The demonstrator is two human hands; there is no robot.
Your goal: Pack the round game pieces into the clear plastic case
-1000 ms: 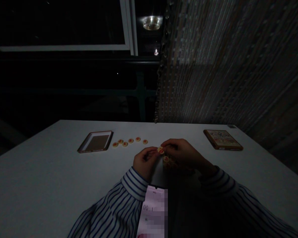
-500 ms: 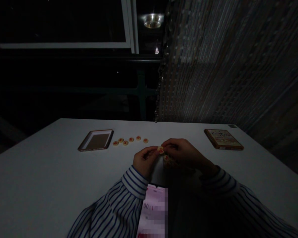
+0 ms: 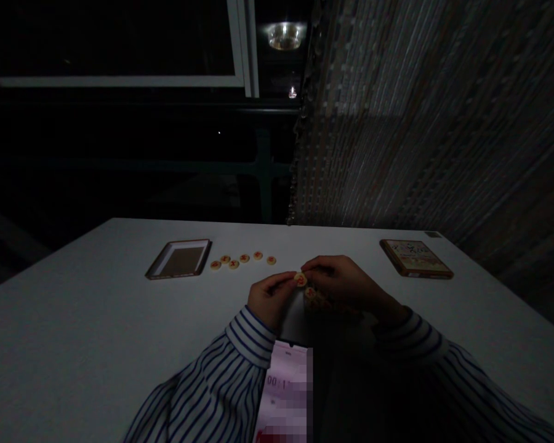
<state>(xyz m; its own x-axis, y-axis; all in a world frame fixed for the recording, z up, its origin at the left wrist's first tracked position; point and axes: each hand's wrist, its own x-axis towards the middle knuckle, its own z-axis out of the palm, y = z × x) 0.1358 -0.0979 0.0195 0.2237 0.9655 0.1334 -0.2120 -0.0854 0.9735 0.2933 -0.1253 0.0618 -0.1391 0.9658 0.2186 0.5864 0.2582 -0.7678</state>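
A round cream piece with a red character (image 3: pixel 300 279) is held between my two hands. My left hand (image 3: pixel 271 299) pinches its left side, while the fingertips of my right hand (image 3: pixel 344 282) close on its right side. Just below my right hand, more round pieces (image 3: pixel 310 293) lie together in shadow, partly hidden by that hand. Farther back and to the left, several pieces with red characters (image 3: pixel 244 258) lie flat in a loose row on the white table (image 3: pixel 96 307).
An open shallow box part (image 3: pixel 181 261) lies at the back left. A flat box with a printed cover (image 3: pixel 415 256) is at the back right. A lit phone (image 3: pixel 284 387) lies near me, beside my left sleeve. A bead curtain (image 3: pixel 373 123) hangs behind the table.
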